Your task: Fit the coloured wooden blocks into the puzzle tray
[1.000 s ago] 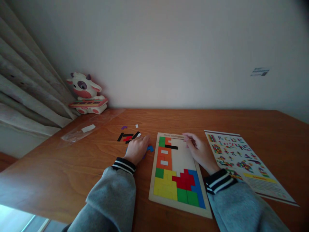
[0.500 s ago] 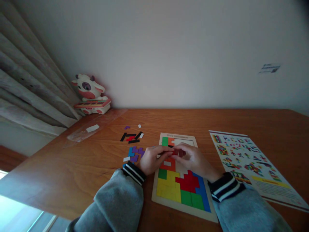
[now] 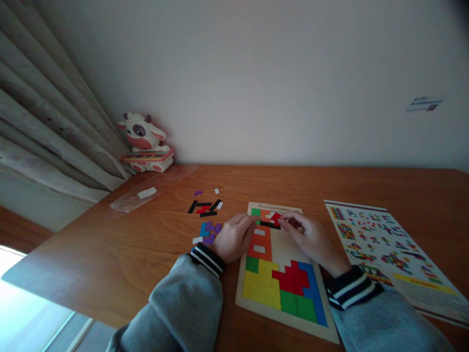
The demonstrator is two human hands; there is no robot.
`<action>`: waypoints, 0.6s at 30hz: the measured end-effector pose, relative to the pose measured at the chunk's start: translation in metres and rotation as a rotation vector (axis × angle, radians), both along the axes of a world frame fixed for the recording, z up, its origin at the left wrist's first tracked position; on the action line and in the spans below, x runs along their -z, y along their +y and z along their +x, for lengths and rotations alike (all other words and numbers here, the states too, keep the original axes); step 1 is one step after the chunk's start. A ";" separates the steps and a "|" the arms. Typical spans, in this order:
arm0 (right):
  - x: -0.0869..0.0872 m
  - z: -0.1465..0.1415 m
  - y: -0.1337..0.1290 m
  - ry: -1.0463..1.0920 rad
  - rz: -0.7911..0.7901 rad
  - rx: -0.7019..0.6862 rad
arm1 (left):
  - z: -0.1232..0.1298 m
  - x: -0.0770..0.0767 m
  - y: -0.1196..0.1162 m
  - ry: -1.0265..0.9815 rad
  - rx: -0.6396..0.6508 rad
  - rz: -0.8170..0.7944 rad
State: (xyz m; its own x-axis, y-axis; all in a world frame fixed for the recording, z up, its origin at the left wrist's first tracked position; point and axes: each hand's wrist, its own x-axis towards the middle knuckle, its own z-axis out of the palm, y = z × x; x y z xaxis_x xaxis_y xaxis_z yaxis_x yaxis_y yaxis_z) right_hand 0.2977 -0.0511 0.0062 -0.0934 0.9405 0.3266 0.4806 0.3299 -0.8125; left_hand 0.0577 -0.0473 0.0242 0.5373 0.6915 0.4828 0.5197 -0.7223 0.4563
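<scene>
A wooden puzzle board (image 3: 293, 321) lies in front of me, partly filled with yellow, green, red, blue and orange pieces. Over its upper right part, my right hand (image 3: 308, 238) pinches a red puzzle piece (image 3: 275, 217) between thumb and fingers. The red piece is at the board's upper rows, beside a long black piece (image 3: 269, 225). At the board's left edge is my left hand (image 3: 236, 236), its index finger stretched toward the black piece's left end and the other fingers bent. I see nothing held in it. Orange pieces (image 3: 267, 243) with white inserts lie below the black piece.
Loose black pieces (image 3: 208, 213) and purple pieces (image 3: 210, 226) lie left of the board. A printed pattern sheet (image 3: 381, 230) is on the right. Farther back on the left are a clear plastic bag (image 3: 126, 203) and a cow toy keyboard (image 3: 148, 156). A curtain (image 3: 47, 117) hangs at left.
My hands have moved apart. The red piece, held between both before, is now in my right hand at the board's upper part. The view has turned slightly left.
</scene>
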 end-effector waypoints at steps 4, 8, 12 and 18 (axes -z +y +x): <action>0.006 0.006 0.002 -0.004 -0.011 0.036 | -0.018 -0.008 0.010 0.237 0.034 0.128; 0.005 0.010 0.004 -0.018 -0.010 0.087 | -0.046 -0.015 0.022 0.466 -0.019 0.183; 0.001 0.013 0.004 0.005 -0.015 0.127 | -0.071 -0.019 0.026 0.508 -0.101 0.151; 0.004 0.019 0.005 0.029 -0.027 0.157 | -0.099 -0.018 0.014 0.475 -0.093 0.075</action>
State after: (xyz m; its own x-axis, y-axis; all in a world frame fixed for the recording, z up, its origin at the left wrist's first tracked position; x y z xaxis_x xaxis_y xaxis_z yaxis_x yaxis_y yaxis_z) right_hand 0.3162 -0.0463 0.0019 0.0650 0.9513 0.3013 0.5010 0.2300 -0.8343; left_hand -0.0417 -0.0334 0.0417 0.6480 0.7195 0.2497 0.7214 -0.6850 0.1018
